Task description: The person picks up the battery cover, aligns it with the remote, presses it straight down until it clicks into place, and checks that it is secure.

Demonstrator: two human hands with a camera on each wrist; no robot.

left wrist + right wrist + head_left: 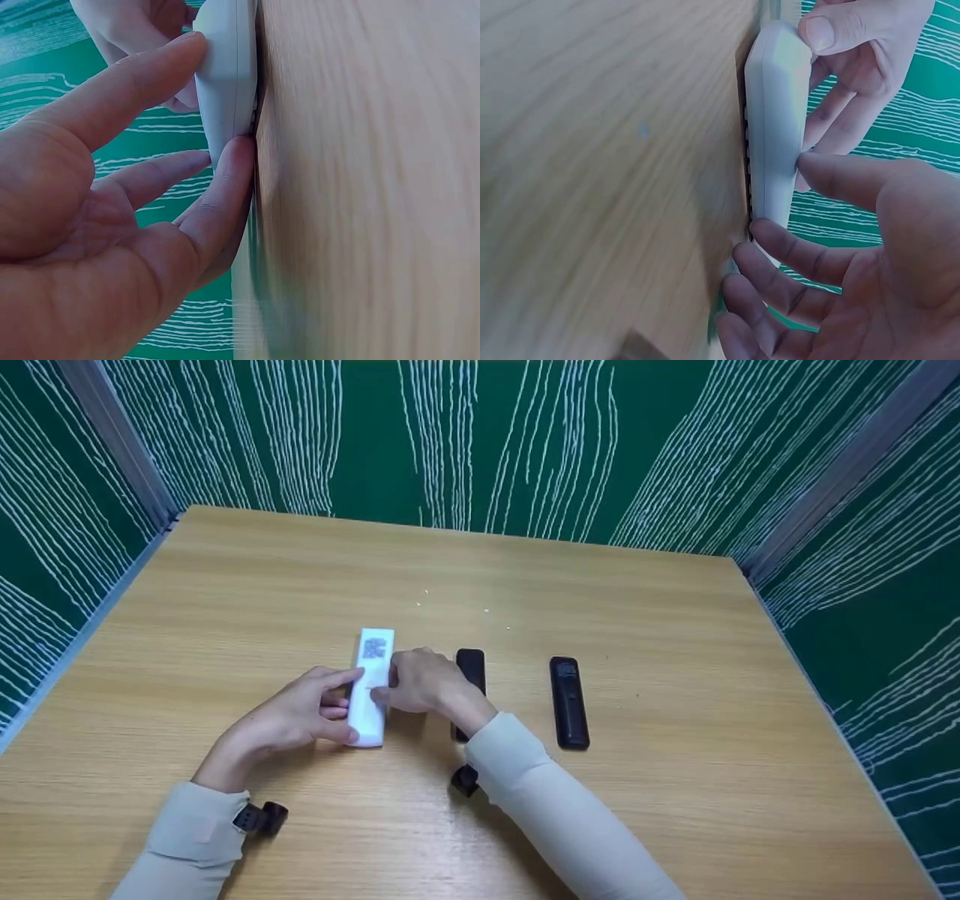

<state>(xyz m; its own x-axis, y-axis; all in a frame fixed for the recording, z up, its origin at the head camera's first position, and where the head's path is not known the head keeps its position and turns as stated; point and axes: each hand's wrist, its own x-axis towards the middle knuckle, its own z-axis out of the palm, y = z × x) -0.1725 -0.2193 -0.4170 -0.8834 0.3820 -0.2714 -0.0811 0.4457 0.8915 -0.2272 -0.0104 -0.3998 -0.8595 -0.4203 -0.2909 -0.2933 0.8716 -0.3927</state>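
Observation:
A white remote control (pixel 367 716) lies lengthwise on the table, a grey printed patch near its far end. Small bumps like buttons show along its table side in the right wrist view, so it appears face down. From the left, my left hand (pixel 300 711) holds its edge, thumb near the close end and a finger farther up. My right hand (pixel 427 682) pinches the opposite edge, thumb on the upper surface and fingertips low at the side. Partly hidden under the right wrist is a black remote control (pixel 471 666).
Farther right on the wooden table (pixel 675 780) lies another black remote control (pixel 571 709), roughly parallel to the first. A few white specks dot the tabletop beyond the hands. Green panels with white wavy lines (pixel 375 442) stand along the back and both sides.

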